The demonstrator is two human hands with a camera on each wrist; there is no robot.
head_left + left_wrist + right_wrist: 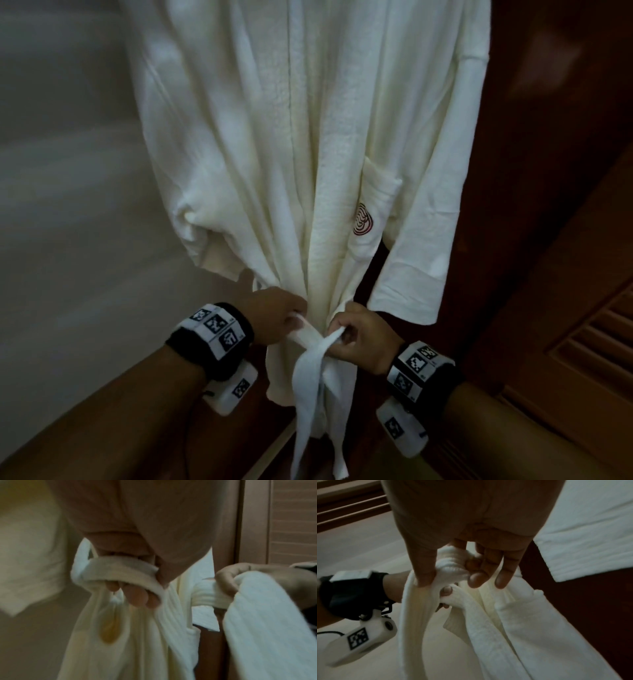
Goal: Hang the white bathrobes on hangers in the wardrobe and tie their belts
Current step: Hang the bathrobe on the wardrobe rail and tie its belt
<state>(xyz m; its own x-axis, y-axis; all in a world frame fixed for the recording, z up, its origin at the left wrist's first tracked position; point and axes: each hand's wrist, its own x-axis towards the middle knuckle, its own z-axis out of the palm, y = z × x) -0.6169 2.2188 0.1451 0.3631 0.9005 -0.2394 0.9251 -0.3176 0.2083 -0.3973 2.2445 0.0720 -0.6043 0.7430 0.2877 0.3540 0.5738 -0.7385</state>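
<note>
— Two hands at one robe (274,154), both at the waist. It hangs full length, with a pale wall (61,171) on the left and dark wood on the right.

— Where is the belt (310,346)?

— Wrapped round the waist, its two strands crossing in front between the hands. The tails drop from that crossing toward the near edge, one beside the other.

— What has the left hand (274,313) got?

— A strand. In the left wrist view the band lies flat across the curled fingers (135,597), whose tips poke out under its lower edge while the thumb side bears down from above. The hand is closed round the belt, tight against the left of the bunched robe.

— And the right hand (364,334)?

— It pinches the other strand. In the right wrist view the thumb presses a gathered fold against the forefinger, and the strand spills down left of the thumb. The two outer fingers (505,566) lie fairly straight, apart from the cloth, pointing down at the robe's front.

— Anything else?

— A red spiral logo (363,220) on the pocket, right of the front opening. A louvred door (603,329) at far right. Tagged bands on both wrists.
</note>
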